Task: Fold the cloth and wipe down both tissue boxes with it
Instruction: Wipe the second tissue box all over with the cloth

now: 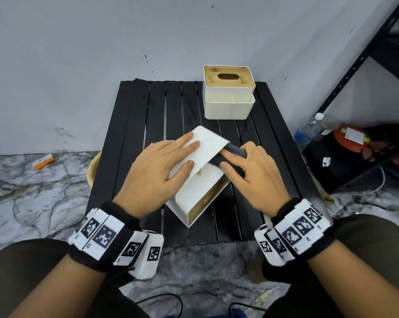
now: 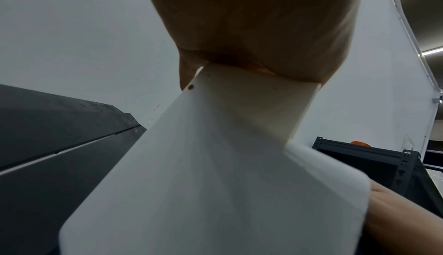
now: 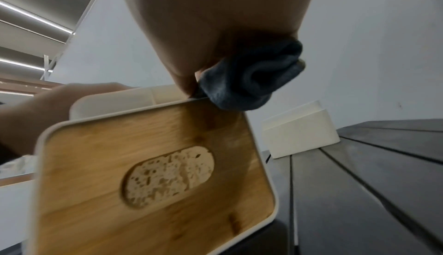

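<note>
A white tissue box (image 1: 213,138) with a wooden lid (image 3: 155,174) lies tipped on its side in the middle of the black slatted table (image 1: 134,134). My left hand (image 1: 164,161) rests flat on its upturned white face (image 2: 215,164), fingers straight. At the box's right edge my right hand (image 1: 246,171) pinches a folded dark grey cloth (image 1: 234,151) and presses it against the box; the cloth (image 3: 251,81) bunches under the fingers at the lid's rim. A second white tissue box (image 1: 229,104) with a wooden top stands upright at the table's back right (image 3: 299,136).
A grey wall runs right behind the table. A black metal shelf (image 1: 366,53) stands at the right with a water bottle (image 1: 308,131) and a red object (image 1: 350,141) at its foot. An orange item (image 1: 43,162) lies on the marble floor at left.
</note>
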